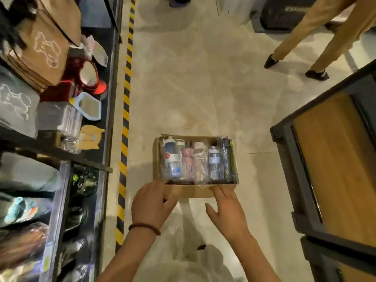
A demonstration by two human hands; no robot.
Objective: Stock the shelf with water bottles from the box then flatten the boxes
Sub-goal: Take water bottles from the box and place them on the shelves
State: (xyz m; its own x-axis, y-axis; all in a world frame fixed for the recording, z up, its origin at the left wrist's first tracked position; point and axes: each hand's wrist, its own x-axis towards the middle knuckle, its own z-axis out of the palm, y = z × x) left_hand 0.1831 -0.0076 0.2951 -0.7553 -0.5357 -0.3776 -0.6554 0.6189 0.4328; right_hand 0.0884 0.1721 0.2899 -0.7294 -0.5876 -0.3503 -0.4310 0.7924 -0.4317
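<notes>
An open cardboard box (189, 191) sits on the floor in the middle of the aisle. Several plastic-wrapped water bottles lie side by side inside it, among them a blue-capped bottle (171, 157), a pink one (188, 161) and a dark one (227, 159). My left hand (151, 204) is at the box's near left corner, fingers curved over the edge. My right hand (225, 210) lies with straight fingers against the near right edge. The shelf (107, 127) runs along the left.
The shelf on the left carries brown and grey bags, small mirrors and packaged goods. A yellow-black striped line (126, 110) marks the floor beside it. A wood-panelled dark cabinet (329, 169) stands at the right. Another person's legs (301, 49) are at the far right.
</notes>
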